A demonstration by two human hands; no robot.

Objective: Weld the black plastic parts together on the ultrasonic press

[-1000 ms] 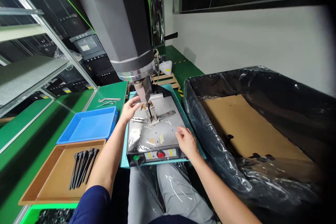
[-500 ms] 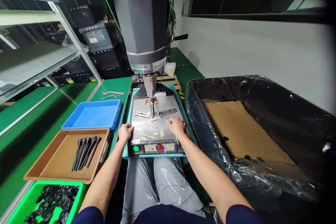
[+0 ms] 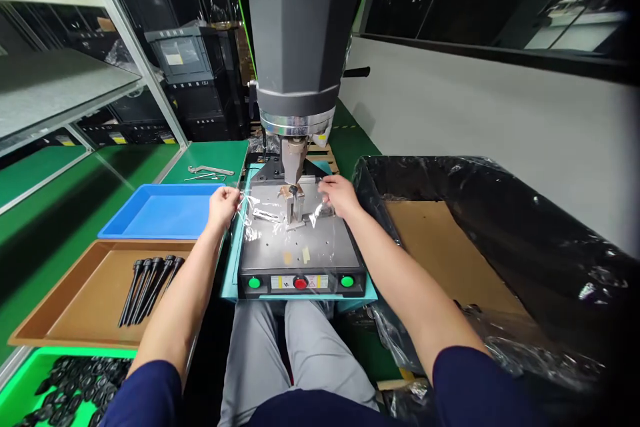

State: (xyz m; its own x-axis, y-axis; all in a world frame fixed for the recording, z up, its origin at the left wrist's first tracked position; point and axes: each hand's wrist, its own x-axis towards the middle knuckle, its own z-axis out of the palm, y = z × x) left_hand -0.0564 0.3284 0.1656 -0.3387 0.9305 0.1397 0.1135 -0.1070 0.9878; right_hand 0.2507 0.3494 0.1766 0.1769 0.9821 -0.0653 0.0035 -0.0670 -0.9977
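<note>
A thin sheet of clear plastic film point(image 3: 315, 215) stretches across the metal machine bed point(image 3: 280, 250), glinting where it creases. My left hand point(image 3: 223, 207) pinches its left side, just beyond the bed's left edge. On the other side, my right hand point(image 3: 341, 195) has its fingers closed on the film beside the fixture. Between both hands stands the small metal fixture point(image 3: 295, 205), with a black part point(image 3: 293, 191) at its top. The machine's tool tip point(image 3: 293, 159) hangs directly above. Where the film ends is hard to make out.
Left are a blue tray point(image 3: 165, 210), a brown tray point(image 3: 75, 293) with several black rods point(image 3: 150, 283), and a green bin point(image 3: 20, 380) of black rings. Wrenches point(image 3: 210, 171) lie behind. A plastic-lined box point(image 3: 380, 213) stands right. Buttons point(image 3: 300, 282) line the machine's front.
Both hands have risen and moved farther back, carrying the film up with them across the fixture. The view has shifted slightly, and the right green button is now uncovered.
</note>
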